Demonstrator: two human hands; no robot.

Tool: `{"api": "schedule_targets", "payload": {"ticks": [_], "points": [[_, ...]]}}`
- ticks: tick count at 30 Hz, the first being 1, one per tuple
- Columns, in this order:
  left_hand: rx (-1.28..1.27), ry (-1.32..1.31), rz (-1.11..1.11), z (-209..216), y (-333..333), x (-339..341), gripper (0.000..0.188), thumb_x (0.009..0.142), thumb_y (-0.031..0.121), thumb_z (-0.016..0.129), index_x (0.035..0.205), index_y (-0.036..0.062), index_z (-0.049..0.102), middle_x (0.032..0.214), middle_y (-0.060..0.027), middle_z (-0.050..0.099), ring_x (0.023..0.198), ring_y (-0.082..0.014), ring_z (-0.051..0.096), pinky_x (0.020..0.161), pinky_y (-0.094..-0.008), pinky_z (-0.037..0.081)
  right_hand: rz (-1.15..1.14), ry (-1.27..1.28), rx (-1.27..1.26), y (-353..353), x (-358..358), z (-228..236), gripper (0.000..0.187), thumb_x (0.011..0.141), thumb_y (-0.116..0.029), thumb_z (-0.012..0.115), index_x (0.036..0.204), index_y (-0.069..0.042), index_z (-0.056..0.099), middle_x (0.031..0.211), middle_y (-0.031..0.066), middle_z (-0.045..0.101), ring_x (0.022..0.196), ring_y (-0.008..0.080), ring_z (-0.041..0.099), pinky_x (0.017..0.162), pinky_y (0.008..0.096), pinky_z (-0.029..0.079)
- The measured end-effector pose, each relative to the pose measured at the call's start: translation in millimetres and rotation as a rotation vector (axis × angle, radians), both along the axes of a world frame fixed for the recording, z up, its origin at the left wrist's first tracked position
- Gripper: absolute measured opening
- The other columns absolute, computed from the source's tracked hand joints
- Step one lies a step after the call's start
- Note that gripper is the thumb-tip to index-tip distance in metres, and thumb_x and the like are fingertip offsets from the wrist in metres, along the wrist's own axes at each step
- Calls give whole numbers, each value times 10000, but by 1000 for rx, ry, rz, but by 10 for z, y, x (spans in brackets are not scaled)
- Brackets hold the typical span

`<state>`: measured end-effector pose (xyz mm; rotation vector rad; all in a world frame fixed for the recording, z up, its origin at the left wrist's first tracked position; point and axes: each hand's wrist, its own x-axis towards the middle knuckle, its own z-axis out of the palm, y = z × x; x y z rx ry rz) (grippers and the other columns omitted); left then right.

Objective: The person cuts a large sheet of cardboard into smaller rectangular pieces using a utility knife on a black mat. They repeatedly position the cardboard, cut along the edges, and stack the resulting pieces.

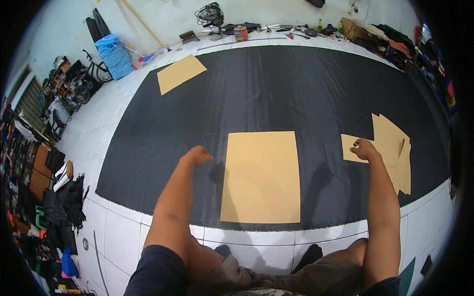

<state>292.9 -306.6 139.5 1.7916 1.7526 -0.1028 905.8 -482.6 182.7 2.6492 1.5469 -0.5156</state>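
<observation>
While the black cloth (266, 93) spreads wide over white tiles (259, 251), the big sheet (261, 177) lies flat on it, between the hands: tan, plain, near-rectangular, clean edges, stiff paper or card by its look. Left hand (199, 156), just left of the sheet: fingers curled in, nothing seen in it; grip can't be told. Right hand (364, 149), well right of the sheet: thumb and finger bent toward each other, small gap, over the pile (390, 138); can't tell if it has hold of a piece. Pile: tan pieces, overlapping, fanned, some pointed corners. Tan piece (181, 74), four-sided, slanted, beyond the sheet to the left. Containers, both beyond the sheet: red can (241, 33), contents unclear; blue bag (114, 56), farther left, bulging, contents hidden. Cloth: pale streaks, frayed near edge.
</observation>
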Motion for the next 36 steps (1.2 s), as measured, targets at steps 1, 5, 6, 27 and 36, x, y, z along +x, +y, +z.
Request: {"api": "schedule_targets", "payload": {"ticks": [1, 5, 6, 27, 36], "points": [[-3, 11, -14, -4, 9, -45, 470, 817, 376, 758, 1089, -3, 701, 997, -168, 717, 841, -268, 701, 745, -403, 567, 11, 3, -10, 5, 6, 5, 518, 887, -326, 708, 1276, 9, 643, 1317, 210, 631, 1226, 345, 605, 1055, 413, 470], [-7, 26, -24, -34, 36, -149, 471, 816, 375, 754, 1093, -3, 703, 968, -174, 719, 849, -279, 703, 741, -405, 559, 23, -17, 14, 48, -36, -36, 507, 885, -311, 714, 1268, 14, 644, 1307, 208, 637, 1223, 344, 607, 1056, 412, 469], [-5, 21, -14, -48, 26, -157, 473, 816, 372, 753, 1100, -4, 703, 961, -176, 720, 856, -283, 704, 743, -405, 557, 22, -21, 16, 44, -42, -34, 508, 885, -310, 715, 1269, 14, 643, 1308, 209, 636, 1223, 344, 607, 1056, 412, 468], [62, 100, -118, -66, 19, -130, 424, 849, 399, 704, 949, -11, 745, 922, -176, 732, 894, -321, 699, 799, -447, 538, 17, 43, 69, 32, 31, -76, 527, 856, -287, 746, 1254, 41, 643, 1279, 233, 647, 1201, 349, 624, 1048, 409, 481], [18, 105, -101, 31, -19, -96, 432, 850, 400, 705, 942, -20, 742, 899, -159, 733, 893, -325, 697, 793, -446, 533, 21, 26, 68, 40, 4, -49, 515, 857, -281, 747, 1261, 23, 649, 1280, 226, 648, 1203, 351, 624, 1049, 414, 481]]}}
